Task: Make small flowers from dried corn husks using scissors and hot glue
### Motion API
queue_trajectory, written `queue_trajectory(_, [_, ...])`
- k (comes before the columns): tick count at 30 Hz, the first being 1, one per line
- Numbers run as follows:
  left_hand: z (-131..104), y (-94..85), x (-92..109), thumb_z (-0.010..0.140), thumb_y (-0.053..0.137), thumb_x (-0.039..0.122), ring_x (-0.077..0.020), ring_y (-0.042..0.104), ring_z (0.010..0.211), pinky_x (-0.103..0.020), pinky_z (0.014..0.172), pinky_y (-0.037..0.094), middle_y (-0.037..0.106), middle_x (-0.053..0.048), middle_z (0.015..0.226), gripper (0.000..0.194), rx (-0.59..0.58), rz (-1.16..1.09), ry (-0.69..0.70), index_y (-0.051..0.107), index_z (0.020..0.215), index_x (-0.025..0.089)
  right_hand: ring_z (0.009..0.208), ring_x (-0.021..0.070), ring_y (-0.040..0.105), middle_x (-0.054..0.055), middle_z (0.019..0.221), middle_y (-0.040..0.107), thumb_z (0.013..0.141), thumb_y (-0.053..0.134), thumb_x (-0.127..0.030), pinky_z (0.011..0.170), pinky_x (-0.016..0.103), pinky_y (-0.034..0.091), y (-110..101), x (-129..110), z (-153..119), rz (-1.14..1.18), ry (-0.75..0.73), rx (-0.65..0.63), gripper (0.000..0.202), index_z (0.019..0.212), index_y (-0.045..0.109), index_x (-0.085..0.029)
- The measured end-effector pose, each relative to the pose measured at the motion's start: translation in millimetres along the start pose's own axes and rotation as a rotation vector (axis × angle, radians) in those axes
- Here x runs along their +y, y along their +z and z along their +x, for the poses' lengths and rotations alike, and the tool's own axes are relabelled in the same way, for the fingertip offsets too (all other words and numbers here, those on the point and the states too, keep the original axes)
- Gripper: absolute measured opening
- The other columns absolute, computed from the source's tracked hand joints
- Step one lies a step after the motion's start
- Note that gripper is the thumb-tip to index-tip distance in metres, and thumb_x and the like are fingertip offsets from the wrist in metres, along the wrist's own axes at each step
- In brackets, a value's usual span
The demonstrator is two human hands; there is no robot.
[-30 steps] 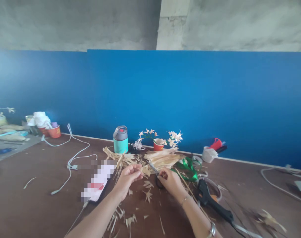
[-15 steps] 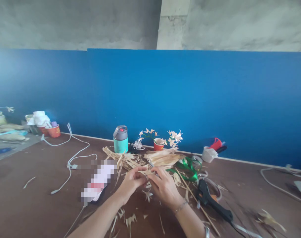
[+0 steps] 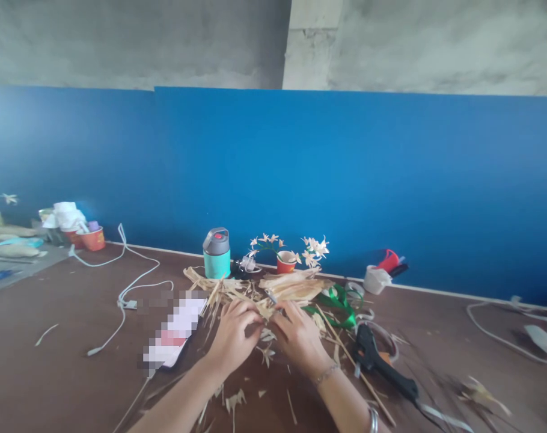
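My left hand and my right hand meet over the brown table, fingertips together on a small pale husk piece. A thin metal scissors blade pokes up just above my right fingers; its handle is hidden under that hand. Right behind my hands lies a pile of dried husk strips. Cut scraps litter the table below my wrists.
A teal bottle and a red cup of husk flowers stand by the blue wall. Green ribbon and a black glue gun lie to the right, a phone and white cable to the left.
My right hand has moved left from the scissors' spot to meet my left hand, and both have closed in on the husk piece. The view shifted slightly left.
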State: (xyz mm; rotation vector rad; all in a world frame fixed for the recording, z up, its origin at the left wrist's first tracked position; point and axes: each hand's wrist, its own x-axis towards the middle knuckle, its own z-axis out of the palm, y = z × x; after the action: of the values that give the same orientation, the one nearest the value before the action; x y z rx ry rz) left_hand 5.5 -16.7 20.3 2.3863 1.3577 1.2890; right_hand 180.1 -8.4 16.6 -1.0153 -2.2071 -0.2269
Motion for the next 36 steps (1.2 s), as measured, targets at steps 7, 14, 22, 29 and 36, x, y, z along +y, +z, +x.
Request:
queue_trajectory(7, [-2, 0.3, 0, 0.074, 0.056, 0.013, -0.0231, 0.055, 0.09, -0.04, 0.083, 0.039, 0.064, -0.005, 0.086, 0.013, 0.024, 0.065, 0.038, 0.065, 0.073, 0.022, 0.083, 0.0183, 0.053, 0.007, 0.09, 0.059, 0.082, 0.049, -0.015, 0.072, 0.029, 0.041, -5, -1, 5, -0.011, 0.026, -0.018, 0.012, 0.081, 0.061, -0.019])
queue_trajectory(14, [3, 5.6, -10, 0.072, 0.059, 0.021, -0.0244, 0.057, 0.084, -0.038, 0.079, 0.042, 0.066, -0.006, 0.08, 0.01, 0.093, -0.258, -0.239, 0.066, 0.065, 0.023, 0.082, 0.0285, 0.057, 0.015, 0.078, 0.066, 0.069, 0.055, -0.011, 0.067, 0.038, 0.037, -31, 40, -1, -0.526, 0.589, -0.188, 0.014, 0.063, 0.066, -0.017])
queue_trajectory(22, [3, 8.5, -14, 0.073, 0.06, 0.028, -0.0231, 0.058, 0.082, -0.034, 0.079, 0.043, 0.065, -0.005, 0.079, 0.013, 0.105, -0.438, -0.353, 0.065, 0.063, 0.02, 0.091, 0.0333, 0.059, 0.019, 0.083, 0.068, 0.074, 0.053, -0.01, 0.074, 0.041, 0.034, -38, 54, -9, -0.563, 0.795, -0.444, 0.018, 0.072, 0.071, -0.012])
queue_trajectory(29, [5, 4.2, -9, 0.072, 0.06, 0.032, -0.0225, 0.058, 0.079, -0.03, 0.074, 0.042, 0.064, -0.005, 0.077, 0.016, 0.075, -0.529, -0.469, 0.066, 0.064, 0.018, 0.091, 0.031, 0.061, 0.016, 0.083, 0.07, 0.077, 0.047, -0.012, 0.076, 0.04, 0.035, -39, 49, -3, -0.563, 0.849, -0.463, 0.02, 0.078, 0.067, -0.012])
queue_trajectory(36, [4, 5.0, -7, 0.07, 0.063, 0.04, -0.0188, 0.055, 0.069, -0.026, 0.065, 0.04, 0.062, -0.002, 0.069, 0.023, 0.049, -0.663, -0.644, 0.066, 0.069, 0.017, 0.077, 0.0236, 0.064, 0.013, 0.085, 0.068, 0.086, 0.032, -0.017, 0.068, 0.032, 0.04, -35, 37, 10, -0.183, 0.73, -0.166, 0.026, 0.099, 0.054, -0.014])
